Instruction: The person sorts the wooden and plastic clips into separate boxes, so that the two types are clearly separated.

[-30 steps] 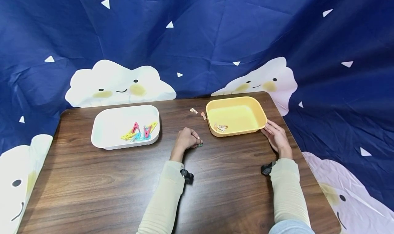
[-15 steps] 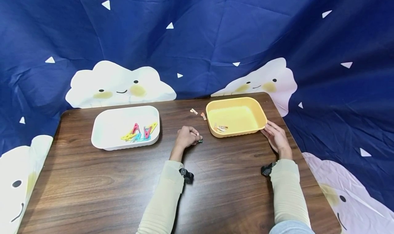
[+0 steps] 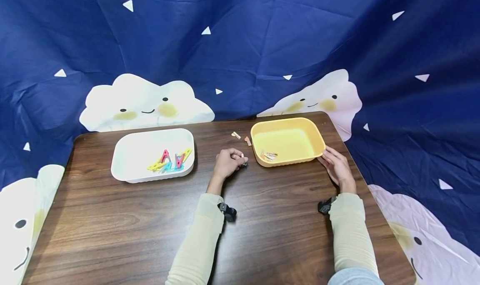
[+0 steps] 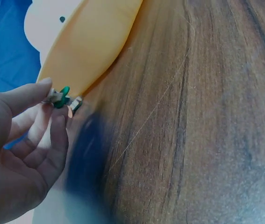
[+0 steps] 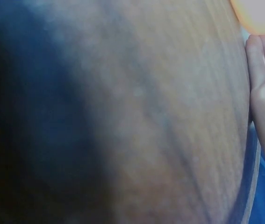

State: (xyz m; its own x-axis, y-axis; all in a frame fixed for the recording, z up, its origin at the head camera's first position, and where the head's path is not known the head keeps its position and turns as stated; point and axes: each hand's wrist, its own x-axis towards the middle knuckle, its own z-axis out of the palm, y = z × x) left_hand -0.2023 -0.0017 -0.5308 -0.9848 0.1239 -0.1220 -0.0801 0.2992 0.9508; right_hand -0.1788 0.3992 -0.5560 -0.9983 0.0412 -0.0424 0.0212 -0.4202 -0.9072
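In the head view my left hand (image 3: pixel 226 162) is just above the table, left of the yellow bin (image 3: pixel 288 162). Between its thumb and fingers it pinches a small wooden clothespin (image 4: pixel 63 97) with a green decoration, clearest in the left wrist view. My right hand (image 3: pixel 337 166) touches the bin's near right corner, its visible fingers fairly straight in the right wrist view. A few small wooden clothespins (image 3: pixel 269 156) lie inside the bin at its near left. Outside it, a pale clothespin (image 3: pixel 236 135) and an orange-topped clothespin (image 3: pixel 248 141) lie on the table.
A white bin (image 3: pixel 131 151) on the left holds several larger plastic clothespins (image 3: pixel 165 162) in red, yellow and blue. Both bins stand on a brown wooden table (image 3: pixel 131 226). Behind it hangs a dark blue cloth (image 3: pixel 240 47) with clouds.
My left hand has moved slightly away from me, with the green-decorated clothespin at its fingertips. The right hand and both bins have stayed in place.
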